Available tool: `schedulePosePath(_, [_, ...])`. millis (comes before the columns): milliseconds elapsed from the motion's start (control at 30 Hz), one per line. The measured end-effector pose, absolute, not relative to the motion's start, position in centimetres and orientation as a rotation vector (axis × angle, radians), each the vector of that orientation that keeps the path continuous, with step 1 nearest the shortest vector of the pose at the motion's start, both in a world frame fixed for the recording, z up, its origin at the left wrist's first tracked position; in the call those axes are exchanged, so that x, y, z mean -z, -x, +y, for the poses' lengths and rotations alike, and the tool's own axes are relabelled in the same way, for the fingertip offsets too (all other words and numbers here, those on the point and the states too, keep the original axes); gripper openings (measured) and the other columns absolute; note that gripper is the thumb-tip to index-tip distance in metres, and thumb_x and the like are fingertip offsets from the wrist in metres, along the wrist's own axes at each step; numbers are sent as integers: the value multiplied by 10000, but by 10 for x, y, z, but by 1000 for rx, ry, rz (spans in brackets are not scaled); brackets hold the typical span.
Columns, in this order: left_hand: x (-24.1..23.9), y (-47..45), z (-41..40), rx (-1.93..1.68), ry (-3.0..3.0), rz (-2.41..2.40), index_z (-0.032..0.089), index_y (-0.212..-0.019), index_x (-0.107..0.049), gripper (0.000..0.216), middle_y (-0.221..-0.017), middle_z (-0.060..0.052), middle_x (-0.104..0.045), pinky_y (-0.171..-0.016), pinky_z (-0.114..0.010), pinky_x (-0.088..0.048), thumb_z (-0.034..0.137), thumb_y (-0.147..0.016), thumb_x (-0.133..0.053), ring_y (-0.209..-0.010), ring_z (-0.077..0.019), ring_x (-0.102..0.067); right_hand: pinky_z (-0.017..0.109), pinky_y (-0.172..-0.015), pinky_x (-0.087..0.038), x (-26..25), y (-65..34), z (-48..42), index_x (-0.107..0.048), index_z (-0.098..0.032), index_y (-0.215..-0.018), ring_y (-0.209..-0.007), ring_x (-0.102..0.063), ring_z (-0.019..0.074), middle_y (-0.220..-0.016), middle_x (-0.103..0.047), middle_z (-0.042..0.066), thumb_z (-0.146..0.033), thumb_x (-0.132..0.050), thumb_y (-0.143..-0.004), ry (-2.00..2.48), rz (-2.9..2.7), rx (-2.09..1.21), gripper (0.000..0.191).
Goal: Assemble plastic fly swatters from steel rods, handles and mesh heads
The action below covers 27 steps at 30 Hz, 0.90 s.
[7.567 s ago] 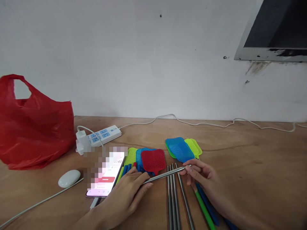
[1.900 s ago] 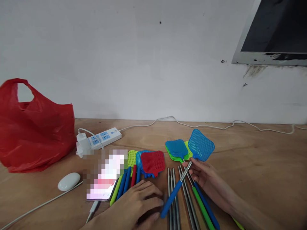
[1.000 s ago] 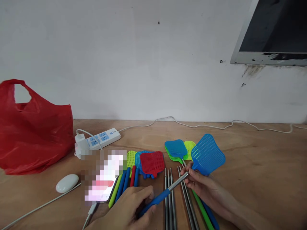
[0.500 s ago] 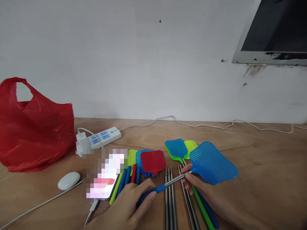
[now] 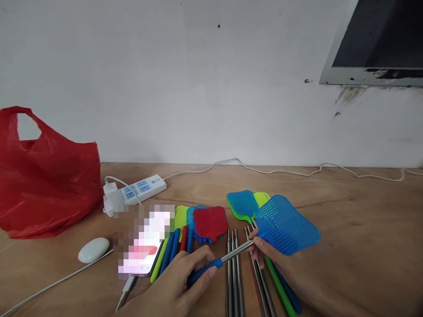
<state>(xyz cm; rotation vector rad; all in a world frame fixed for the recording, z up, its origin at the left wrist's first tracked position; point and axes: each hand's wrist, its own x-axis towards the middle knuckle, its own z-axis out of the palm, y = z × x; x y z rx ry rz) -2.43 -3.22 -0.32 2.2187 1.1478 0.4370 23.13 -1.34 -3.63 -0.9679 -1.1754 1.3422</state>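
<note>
My left hand (image 5: 180, 281) is closed around the blue grip of a fly swatter (image 5: 231, 254) with a metal rod. My right hand (image 5: 274, 259) pinches the rod's far end, where a blue mesh head (image 5: 286, 224) sits tilted above the table. Under the rod lie several bare metal rods (image 5: 234, 281) side by side. Loose mesh heads, red (image 5: 210, 222), blue and green, lie behind them, next to several coloured handles (image 5: 170, 255). A blue and green stack of heads (image 5: 243, 203) lies further back.
A phone (image 5: 145, 246) with a lit screen and a cable lies left of the handles. Behind it are a white power strip (image 5: 135, 190), a white oval object (image 5: 94, 249) and a red plastic bag (image 5: 46, 176). A white cord runs along the wall. The wooden table (image 5: 363, 229) spreads right.
A blue mesh head and blue grip now sit on the rod I held bare before. Within the last second the head swung right, tilted flatter, then drew slightly back left.
</note>
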Motion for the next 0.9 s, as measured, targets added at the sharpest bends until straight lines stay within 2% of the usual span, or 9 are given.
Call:
schedulePosePath(133, [-1,22,-32,-408,-2108,1126,221,-938,-577,419,-778,27,-525,-696,-253,-388,568,-1026,-358,-744,-160,-493,255,-533,-539,28,-228,-17,-726,-222,-884,-586,-657,147,-693,-721,11,-513,-774,-785,965,-1237,-1416,310])
schedulePosePath(333, [-2,18,-35,-337,-2028,1122,234,-1016,-606,451,-792,15,-525,-661,-247,-365,612,-1006,-359,-774,-171,-472,259,-577,-565,25,-225,-25,-711,-217,-859,-627,-685,154,-709,-727,14,-525,-786,-760,1013,-1248,-1460,332])
schedulePosePath(500, [-4,14,-38,-357,-2009,1142,218,-935,-601,472,-737,21,-462,-635,-248,-348,616,-986,-352,-707,-160,-428,246,-576,-554,25,-222,-27,-674,-224,-830,-593,-669,140,-678,-724,-2,-505,-804,-742,986,-1243,-1500,323])
schedulePosePath(667, [-1,12,-39,-338,-1993,1105,211,-807,-519,433,-704,29,-409,-639,-254,-333,566,-987,-350,-700,-158,-415,259,-575,-555,29,-224,-29,-670,-222,-833,-602,-680,154,-674,-725,2,-510,-804,-737,982,-1203,-1529,333])
schedulePosePath(800, [6,15,-38,-349,-1956,1106,212,-756,-454,444,-711,27,-406,-661,-265,-323,572,-989,-340,-730,-167,-410,275,-589,-549,30,-232,-21,-677,-212,-824,-575,-649,148,-665,-712,2,-510,-806,-739,1014,-1159,-1417,336])
schedulePosePath(900, [8,19,-35,-370,-1919,1109,215,-764,-444,445,-724,34,-390,-661,-265,-322,590,-987,-353,-725,-163,-388,253,-533,-512,26,-238,-10,-682,-210,-802,-547,-617,139,-625,-678,-14,-492,-861,-671,995,-1054,-1322,359])
